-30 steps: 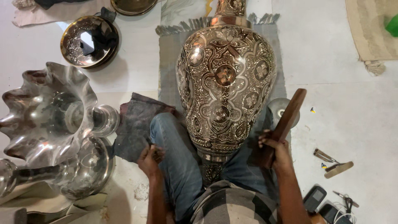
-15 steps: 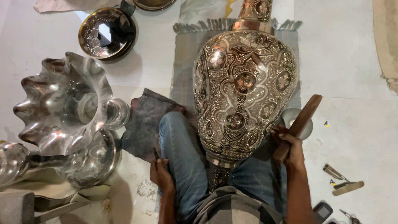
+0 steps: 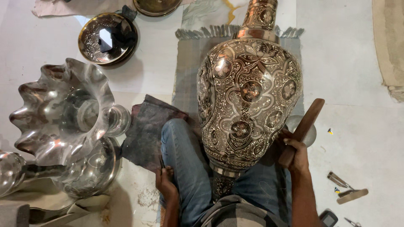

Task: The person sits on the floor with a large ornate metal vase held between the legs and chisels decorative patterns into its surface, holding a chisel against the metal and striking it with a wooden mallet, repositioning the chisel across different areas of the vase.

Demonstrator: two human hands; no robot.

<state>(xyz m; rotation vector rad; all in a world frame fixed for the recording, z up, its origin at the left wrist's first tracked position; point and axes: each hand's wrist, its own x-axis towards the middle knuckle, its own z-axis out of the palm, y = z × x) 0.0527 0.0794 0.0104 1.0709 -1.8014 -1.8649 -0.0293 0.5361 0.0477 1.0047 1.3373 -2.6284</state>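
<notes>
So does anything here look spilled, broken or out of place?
Only small things: pale dust or filings lie scattered on the floor by the left hand, and a crumpled dark cloth sprawls beside the large engraved metal vase. Nothing looks broken.

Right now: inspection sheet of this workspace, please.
Surface: pale floor; grey fringed mat under the vase.
Job's things: large engraved metal vase lying across the person's lap; wooden mallet in right hand; thin dark tool in left hand.
Clutter: fluted silver vessel, round engraved tray, dark cloth, small tools at right.
Grippers: both hands closed on their tools.
Cables: nothing seen.
Surroundings: beige rug edge at right.
</notes>
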